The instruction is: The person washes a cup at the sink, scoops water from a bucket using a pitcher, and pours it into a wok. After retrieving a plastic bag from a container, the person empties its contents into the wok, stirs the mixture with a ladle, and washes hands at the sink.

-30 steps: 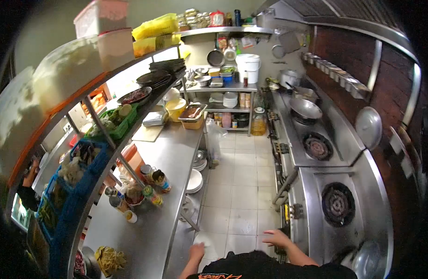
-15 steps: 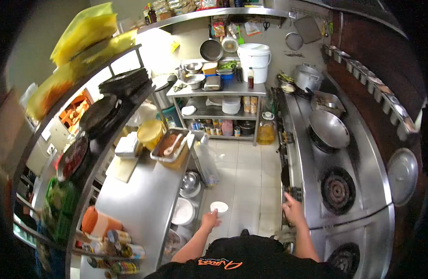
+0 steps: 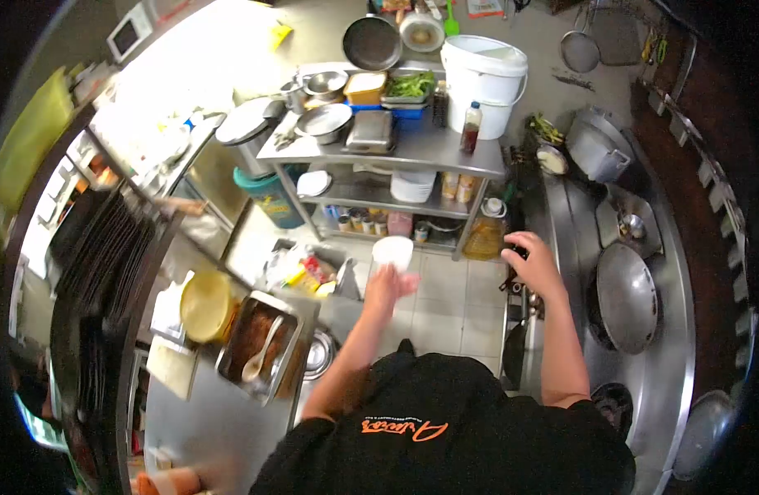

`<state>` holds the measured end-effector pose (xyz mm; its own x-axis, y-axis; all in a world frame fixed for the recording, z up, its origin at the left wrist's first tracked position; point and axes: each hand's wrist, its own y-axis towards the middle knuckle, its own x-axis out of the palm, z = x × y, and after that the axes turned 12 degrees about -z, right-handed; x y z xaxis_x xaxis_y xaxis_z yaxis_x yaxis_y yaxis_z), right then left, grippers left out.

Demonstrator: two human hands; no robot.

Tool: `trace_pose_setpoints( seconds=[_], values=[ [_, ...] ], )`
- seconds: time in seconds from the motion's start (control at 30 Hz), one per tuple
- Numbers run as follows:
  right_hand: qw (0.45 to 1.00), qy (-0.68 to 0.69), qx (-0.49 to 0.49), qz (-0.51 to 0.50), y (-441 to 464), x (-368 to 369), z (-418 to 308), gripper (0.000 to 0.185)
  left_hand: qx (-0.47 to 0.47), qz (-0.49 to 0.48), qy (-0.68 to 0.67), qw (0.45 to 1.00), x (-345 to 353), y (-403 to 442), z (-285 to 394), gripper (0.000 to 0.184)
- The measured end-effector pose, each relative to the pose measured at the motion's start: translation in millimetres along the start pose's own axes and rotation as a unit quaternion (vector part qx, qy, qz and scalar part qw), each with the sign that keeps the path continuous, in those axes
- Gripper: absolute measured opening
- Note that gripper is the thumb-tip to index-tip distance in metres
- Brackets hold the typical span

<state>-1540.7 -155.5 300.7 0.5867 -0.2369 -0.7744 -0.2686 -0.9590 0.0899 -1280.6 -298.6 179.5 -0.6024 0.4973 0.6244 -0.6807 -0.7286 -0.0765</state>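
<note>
A small white bowl (image 3: pixel 393 252) is gripped in my left hand (image 3: pixel 384 290), held out over the tiled floor in front of me. My right hand (image 3: pixel 534 262) is raised beside the stove with its fingers curved and apart, and nothing shows in it. Ahead of both hands stands a steel shelf table (image 3: pixel 445 153). On its top are metal bowls (image 3: pixel 325 120), a tray of green leaves (image 3: pixel 412 84), a lidded steel container (image 3: pixel 369 132), a bottle of dark sauce (image 3: pixel 471 129) and a large white bucket (image 3: pixel 483 87).
At right, the stove counter carries a wok (image 3: pixel 627 297) and a large pot (image 3: pixel 598 144). The left counter (image 3: pixel 190 429) bears a metal tray of brown food (image 3: pixel 256 330) with a spoon (image 3: pixel 262 353) and a yellow tub (image 3: pixel 206 305). A rubbish bag (image 3: pixel 309 272) stands beyond it.
I have moved forward, and the shelf table is nearer. My left hand has lifted and reached ahead with the white bowl. My right hand has risen, its fingers now curved.
</note>
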Motion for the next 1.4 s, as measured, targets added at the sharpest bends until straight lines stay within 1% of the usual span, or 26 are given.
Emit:
trace_pose_setpoints(
  seconds=[0.07,0.13,0.2,0.23,0.27,0.3,0.33,0.43,0.5,0.53,0.6,0.63,0.67,0.7,0.73,0.77,0.9,0.97,1.0,1.07,1.13,1.17,1.2,1.27,1.37,1.4],
  values=[
    [0.999,0.005,0.009,0.043,43,-38,18,0.033,0.014,-0.07,0.075,0.995,37,98,39,0.025],
    [0.994,-0.015,0.027,0.103,74,-76,30,0.031,0.077,-0.115,0.242,0.96,87,189,76,0.03],
    [0.99,-0.03,0.047,0.131,107,-112,56,0.03,0.183,-0.097,0.438,0.875,126,292,100,0.039],
    [0.986,-0.05,0.042,0.15,125,-129,69,0.03,0.222,-0.078,0.488,0.84,160,330,119,0.042],
    [0.984,-0.068,0.037,0.163,142,-145,83,0.03,0.258,-0.054,0.534,0.804,196,357,140,0.045],
    [0.98,-0.088,0.029,0.174,163,-161,96,0.03,0.258,-0.046,0.57,0.779,223,391,155,0.046],
    [0.98,-0.064,0.006,0.188,183,-177,108,0.031,0.256,-0.033,0.604,0.754,245,423,164,0.047],
    [0.981,-0.042,0.022,0.187,258,-225,152,0.032,0.333,0.0,0.607,0.722,296,526,170,0.052],
    [0.985,-0.011,0.012,0.173,317,-253,184,0.033,0.352,0.01,0.608,0.712,325,588,164,0.048],
    [0.987,0.021,0.036,0.154,345,-263,189,0.033,0.36,0.016,0.61,0.706,337,612,162,0.046],
    [0.987,0.08,0.076,0.114,403,-286,196,0.035,0.298,0.026,0.65,0.699,361,660,154,0.053],
    [0.989,0.034,0.028,0.14,436,-290,215,0.035,0.284,0.027,0.675,0.68,367,687,146,0.056],
    [0.988,0.036,0.021,0.15,464,-293,224,0.035,0.257,0.034,0.692,0.674,373,700,141,0.06],
    [0.987,0.038,0.013,0.158,489,-294,230,0.035,0.231,0.012,0.735,0.638,377,711,140,0.066],
    [0.985,0.041,0.008,0.165,512,-294,236,0.034,0.233,0.048,0.775,0.586,379,720,131,0.068],
    [0.985,0.001,0.002,0.171,535,-293,246,0.034,0.219,0.033,0.782,0.582,375,729,128,0.064],
    [0.984,-0.002,0.006,0.178,593,-295,262,0.041,0.15,-0.012,0.798,0.584,360,751,152,0.047],
    [0.987,-0.028,-0.01,0.158,618,-292,267,0.048,0.161,-0.034,0.82,0.549,342,755,180,0.05],
    [0.992,-0.023,-0.001,0.124,625,-288,261,0.054,0.163,-0.046,0.83,0.531,328,754,195,0.051],
    [0.998,-0.012,0.014,0.062,639,-280,244,0.065,0.18,-0.02,0.82,0.544,303,749,222,0.046],
    [0.999,-0.031,0.033,-0.012,664,-269,245,0.072,0.235,-0.019,0.781,0.578,265,761,238,0.038],
    [0.997,-0.041,0.041,-0.048,675,-262,246,0.075,0.234,-0.012,0.764,0.602,250,762,244,0.036],
    [0.988,0.034,0.06,-0.137,676,-263,233,0.076,0.235,-0.006,0.744,0.625,238,764,248,0.035],
    [0.927,0.181,0.103,-0.311,666,-264,202,0.079,0.233,0.02,0.722,0.651,219,761,252,0.033],
    [0.918,0.116,-0.019,-0.379,672,-258,218,0.076,0.26,0.031,0.679,0.686,200,760,254,0.03],
    [0.945,0.142,-0.025,-0.294,667,-254,214,0.071,0.274,0.032,0.663,0.696,194,760,256,0.029]
  ],
)
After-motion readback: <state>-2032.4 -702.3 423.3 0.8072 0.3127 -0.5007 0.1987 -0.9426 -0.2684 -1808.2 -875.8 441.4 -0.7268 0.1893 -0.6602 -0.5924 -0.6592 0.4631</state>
